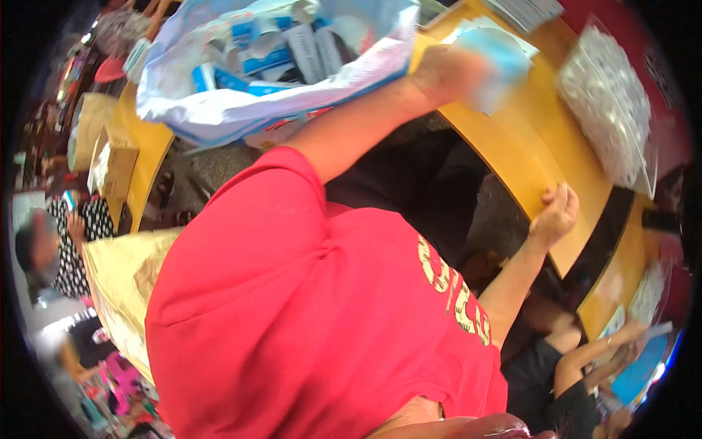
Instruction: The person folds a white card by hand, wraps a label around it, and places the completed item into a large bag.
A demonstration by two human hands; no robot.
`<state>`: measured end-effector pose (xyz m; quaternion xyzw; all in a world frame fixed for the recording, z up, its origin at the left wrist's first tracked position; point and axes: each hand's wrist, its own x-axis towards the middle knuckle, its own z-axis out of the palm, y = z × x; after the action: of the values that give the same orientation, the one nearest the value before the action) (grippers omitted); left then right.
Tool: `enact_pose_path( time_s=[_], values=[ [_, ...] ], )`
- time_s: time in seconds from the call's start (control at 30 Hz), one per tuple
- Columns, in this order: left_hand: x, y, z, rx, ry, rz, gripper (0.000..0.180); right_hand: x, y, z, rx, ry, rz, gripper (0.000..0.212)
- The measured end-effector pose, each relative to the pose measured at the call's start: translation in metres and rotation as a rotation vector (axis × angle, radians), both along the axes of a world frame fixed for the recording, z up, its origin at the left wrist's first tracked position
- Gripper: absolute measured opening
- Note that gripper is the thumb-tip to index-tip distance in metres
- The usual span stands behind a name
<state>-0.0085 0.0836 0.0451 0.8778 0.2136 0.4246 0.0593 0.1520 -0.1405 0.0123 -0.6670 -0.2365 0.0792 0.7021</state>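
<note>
My left hand [450,75] reaches across the table past a large white and blue plastic bag [292,102]. It grips a light blue and white thing [497,69], too blurred to name. Some white paper [523,45] lies beside and partly under that thing. Inside the bag are several blue and white small cartons [267,62], piled loosely. My right hand [556,214] hovers at the curved table edge, its fingers loosely bent and apart, with nothing seen in them.
The yellow tabletop [537,146] curves round me. A clear bag of translucent plastic pieces [607,102] lies at the right. A cardboard box [113,162] stands at the far left. Other people sit nearby, one in a dotted top [88,230], another with outstretched arms [585,358] at the lower right.
</note>
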Motion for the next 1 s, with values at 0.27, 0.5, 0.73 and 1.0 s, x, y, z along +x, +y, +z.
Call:
enact_pose_path(
  time_s=[0.27,0.5,0.73,1.0],
  values=[
    [-0.009,-0.017,0.074,-0.770,-0.455,-0.159,0.017,-0.003,0.000,-0.003,-0.028,0.015,-0.044,0.011],
    [0.023,-0.039,-0.011,-1.422,-0.235,-0.355,0.023,0.009,-0.039,0.019,0.517,0.181,-0.427,0.011],
    [0.041,-0.043,-0.015,-1.608,0.010,-0.547,0.024,-0.054,0.012,0.016,-0.193,-0.291,0.069,0.014],
    [0.026,-0.032,-0.014,-1.891,0.033,-0.777,0.018,-0.054,0.015,0.001,-0.306,-0.386,0.077,0.011]
  ],
)
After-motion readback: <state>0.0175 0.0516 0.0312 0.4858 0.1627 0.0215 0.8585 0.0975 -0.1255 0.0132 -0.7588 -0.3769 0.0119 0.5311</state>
